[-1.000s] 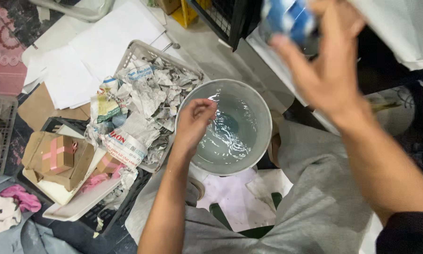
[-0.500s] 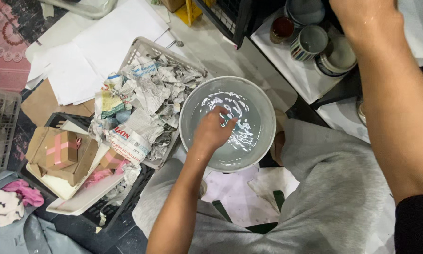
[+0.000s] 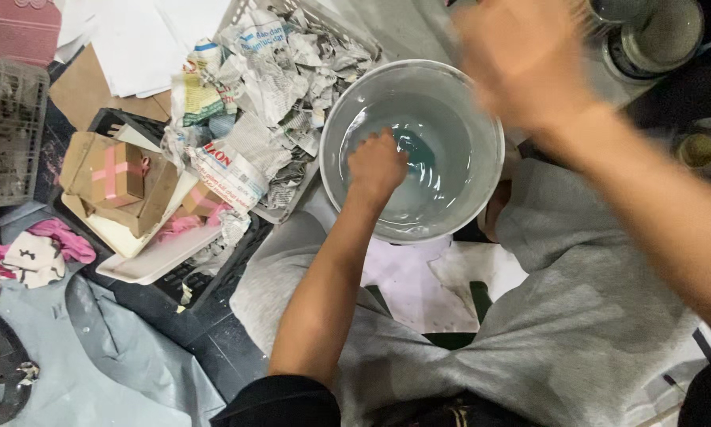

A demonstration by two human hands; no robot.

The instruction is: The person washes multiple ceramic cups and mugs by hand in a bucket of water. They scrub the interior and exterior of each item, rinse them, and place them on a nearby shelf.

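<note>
Your left hand (image 3: 378,164), curled closed, dips into the water-filled bowl (image 3: 355,103) between your knees; your blurred right hand (image 3: 529,67), fingers spread and empty, hovers above the bowl's far rim.

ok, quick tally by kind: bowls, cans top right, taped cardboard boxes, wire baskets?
Grey bowl of water, left hand in it: 1
Cans past the blurred right hand: 2 in view
Cardboard boxes with pink tape: 1 plainly shown
Wire baskets: 1
Total: 5
</note>
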